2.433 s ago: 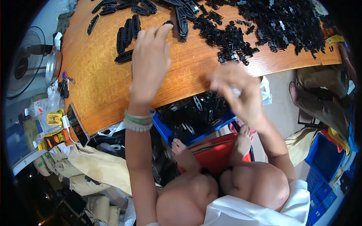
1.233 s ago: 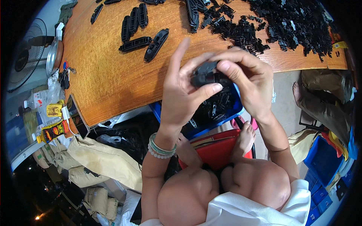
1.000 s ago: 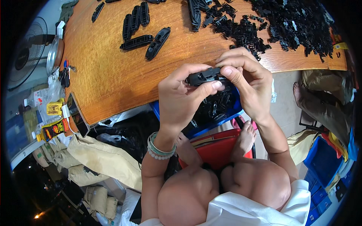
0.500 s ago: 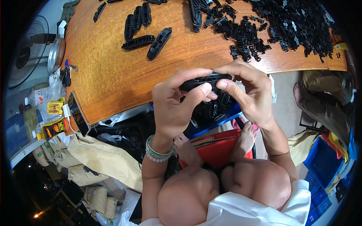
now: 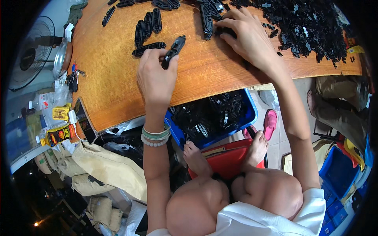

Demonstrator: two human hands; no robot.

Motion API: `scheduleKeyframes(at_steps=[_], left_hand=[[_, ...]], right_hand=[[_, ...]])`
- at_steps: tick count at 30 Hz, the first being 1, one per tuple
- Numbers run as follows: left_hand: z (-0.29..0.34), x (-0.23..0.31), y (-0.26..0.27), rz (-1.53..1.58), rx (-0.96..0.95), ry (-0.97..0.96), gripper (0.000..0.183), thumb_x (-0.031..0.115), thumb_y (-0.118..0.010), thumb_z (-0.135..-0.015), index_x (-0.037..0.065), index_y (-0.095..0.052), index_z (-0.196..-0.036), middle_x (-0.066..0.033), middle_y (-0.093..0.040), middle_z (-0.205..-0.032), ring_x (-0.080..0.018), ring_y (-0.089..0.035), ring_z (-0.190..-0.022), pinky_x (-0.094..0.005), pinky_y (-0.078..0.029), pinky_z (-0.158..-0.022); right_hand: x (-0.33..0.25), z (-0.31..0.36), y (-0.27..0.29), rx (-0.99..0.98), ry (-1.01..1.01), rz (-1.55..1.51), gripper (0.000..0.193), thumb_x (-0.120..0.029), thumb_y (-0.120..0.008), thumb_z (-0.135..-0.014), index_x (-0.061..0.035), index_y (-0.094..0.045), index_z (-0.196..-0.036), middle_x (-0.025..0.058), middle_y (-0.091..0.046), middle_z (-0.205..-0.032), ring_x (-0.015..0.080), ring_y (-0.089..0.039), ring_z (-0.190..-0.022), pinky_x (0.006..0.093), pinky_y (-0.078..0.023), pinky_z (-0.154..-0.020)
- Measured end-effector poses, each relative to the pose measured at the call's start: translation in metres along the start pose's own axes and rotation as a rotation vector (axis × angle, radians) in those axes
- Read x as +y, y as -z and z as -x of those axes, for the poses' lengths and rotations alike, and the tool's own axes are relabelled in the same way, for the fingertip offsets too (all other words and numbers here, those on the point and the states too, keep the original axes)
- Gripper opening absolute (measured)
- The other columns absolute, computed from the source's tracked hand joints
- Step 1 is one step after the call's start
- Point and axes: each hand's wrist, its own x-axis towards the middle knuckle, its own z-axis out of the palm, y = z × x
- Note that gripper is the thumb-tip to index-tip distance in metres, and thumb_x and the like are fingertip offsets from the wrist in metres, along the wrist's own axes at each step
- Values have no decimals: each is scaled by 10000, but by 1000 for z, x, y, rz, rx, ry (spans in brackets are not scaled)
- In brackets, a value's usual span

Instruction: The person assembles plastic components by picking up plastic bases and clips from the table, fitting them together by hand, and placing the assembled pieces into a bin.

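Observation:
My left hand [image 5: 155,74] is over the wooden table [image 5: 106,74], its thumb and fingers closed round a long black plastic part [image 5: 174,51] with rounded ends. Beside it lie several similar black parts [image 5: 147,25]. Farther right, my right hand [image 5: 250,39] reaches to the near left edge of a heap of small black plastic clips [image 5: 307,35]. Its thumb and fingers are curled round a dark clip [image 5: 227,32], which they partly hide. Just left of those fingers lies another long black part [image 5: 206,21].
Below the table edge stands a blue bin [image 5: 254,112] holding black parts, with a red stool [image 5: 232,157] between my feet. A fan [image 5: 31,55], keys [image 5: 73,78] and bottles [image 5: 59,133] are at the left. Another person's leg [image 5: 334,104] shows at right.
My hands have parted from the black part they held together, which I cannot trace now. The left has moved to a long part on the table, the right to the clip heap.

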Motion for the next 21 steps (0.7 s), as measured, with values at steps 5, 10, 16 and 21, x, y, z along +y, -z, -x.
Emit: scheduleKeyframes(at_steps=[5,10,16,21], left_hand=[[20,0,2,688,-123,195,191,6,-670,-766,-8,-529,-894,-43,-564,-810,-100,-558,-691,-230,-448,-625],[29,21,8,1055,-232,315,272,-40,-645,-776,33,-432,-929,-19,-530,-835,-23,-496,-698,-156,-397,-574],[30,26,-6,1042,-156,284,292,-25,-667,-766,43,-431,-924,-21,-526,-831,-28,-502,-670,-156,-401,-543],[28,26,0,1056,-132,360,264,28,-674,-784,35,-451,-925,-28,-533,-785,-40,-510,-649,-162,-399,-519]], right_hand=[[8,-6,-9,-79,40,44,138,-81,-625,-787,-48,-652,-919,71,-594,-955,253,-541,-939,359,-389,-889],[-7,-8,4,202,-52,-72,73,-12,-611,-733,-27,-581,-798,91,-570,-877,235,-496,-851,335,-356,-815],[2,-1,0,123,-117,49,145,-71,-611,-795,-70,-660,-931,69,-600,-914,259,-543,-922,349,-381,-908],[0,-11,21,-171,-183,-228,121,-34,-606,-767,-24,-664,-873,88,-585,-890,223,-484,-879,348,-370,-826]])
